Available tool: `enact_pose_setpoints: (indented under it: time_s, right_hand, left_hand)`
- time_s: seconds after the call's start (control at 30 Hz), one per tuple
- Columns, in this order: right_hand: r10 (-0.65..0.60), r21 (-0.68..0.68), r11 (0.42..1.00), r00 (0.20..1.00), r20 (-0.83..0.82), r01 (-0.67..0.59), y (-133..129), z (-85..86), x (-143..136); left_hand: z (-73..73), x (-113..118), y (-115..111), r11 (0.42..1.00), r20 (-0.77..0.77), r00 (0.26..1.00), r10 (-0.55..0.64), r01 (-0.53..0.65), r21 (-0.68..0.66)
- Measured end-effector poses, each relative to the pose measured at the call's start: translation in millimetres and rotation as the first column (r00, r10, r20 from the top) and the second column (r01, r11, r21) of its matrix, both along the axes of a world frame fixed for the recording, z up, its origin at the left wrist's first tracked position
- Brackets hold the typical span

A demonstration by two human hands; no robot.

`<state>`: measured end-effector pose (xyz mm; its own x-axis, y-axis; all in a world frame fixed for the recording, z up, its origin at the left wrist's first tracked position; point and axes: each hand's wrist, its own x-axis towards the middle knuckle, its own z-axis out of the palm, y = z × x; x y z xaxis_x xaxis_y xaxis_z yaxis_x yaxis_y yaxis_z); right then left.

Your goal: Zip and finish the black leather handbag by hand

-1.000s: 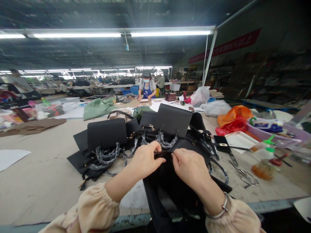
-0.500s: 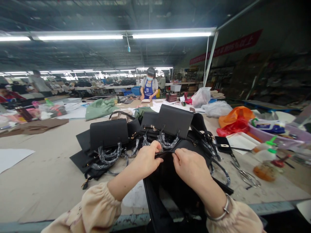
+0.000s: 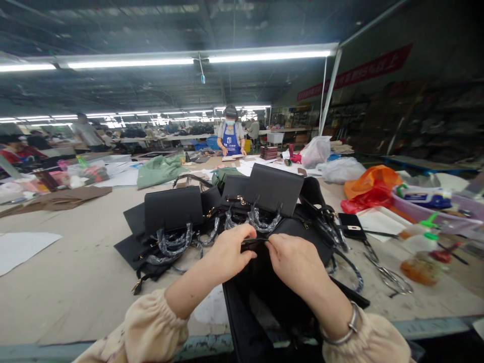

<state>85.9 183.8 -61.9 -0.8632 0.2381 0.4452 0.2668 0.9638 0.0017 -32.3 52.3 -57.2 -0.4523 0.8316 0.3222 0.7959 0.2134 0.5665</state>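
Observation:
A black handbag (image 3: 264, 297) lies at the near edge of the worktable (image 3: 68, 282), partly hanging over it. My left hand (image 3: 230, 252) and my right hand (image 3: 297, 262) both pinch the top edge of this bag, thumbs facing each other over a thin black strip. Just beyond them lies a pile of black handbags (image 3: 174, 212) with plastic-wrapped handles (image 3: 172, 242), one flap (image 3: 274, 187) standing up behind my fingers.
Scissors (image 3: 389, 277), a black phone (image 3: 351, 225), small green-capped bottles (image 3: 416, 232) and a tray (image 3: 434, 209) sit at the right. Orange and red plastic bags (image 3: 368, 184) lie behind them. A person in a blue apron (image 3: 230, 136) works at the far end. White paper (image 3: 22, 247) lies left.
My hands stay pinched on the bag's top edge with only slight finger shifts. The view has drifted a little, so everything sits slightly further right.

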Motion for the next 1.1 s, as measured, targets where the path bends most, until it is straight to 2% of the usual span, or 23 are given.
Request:
enact_pose_setpoints:
  time_s: [0.17,0.37,0.53,0.77,0.93,1.1]
  right_hand:
    - [0.008,-0.018,1.000,1.000,-0.015,-0.008,0.0,-0.9,1.0]
    - [0.005,-0.053,0.999,1.000,-0.002,-0.005,0.9,0.3,2.0]
    - [0.015,-0.072,0.997,1.000,-0.012,-0.016,1.1,0.3,3.4]
    - [-0.021,-0.060,0.998,1.000,-0.009,0.020,0.4,-1.3,1.4]
    - [-0.049,-0.060,0.997,0.999,-0.005,0.048,-1.3,-1.3,-0.5]
    - [-0.068,-0.045,0.997,0.998,0.000,0.068,0.0,-2.1,-0.5]
  left_hand:
    - [-3.8,0.8,-3.7,1.000,-0.135,0.991,0.008,-0.006,0.017]
    - [-0.2,3.5,-6.7,0.992,-0.281,0.960,-0.009,-0.028,-0.126]
    - [-0.2,3.4,-8.5,0.993,-0.230,0.971,0.059,-0.080,-0.084]
    - [-5.2,1.2,0.6,0.986,-0.144,0.976,0.165,-0.169,-0.012]
    - [-7.2,-0.4,5.2,0.980,-0.164,0.967,0.195,-0.199,-0.005]
    - [-7.0,-1.1,7.3,0.985,-0.150,0.974,0.172,-0.175,-0.006]
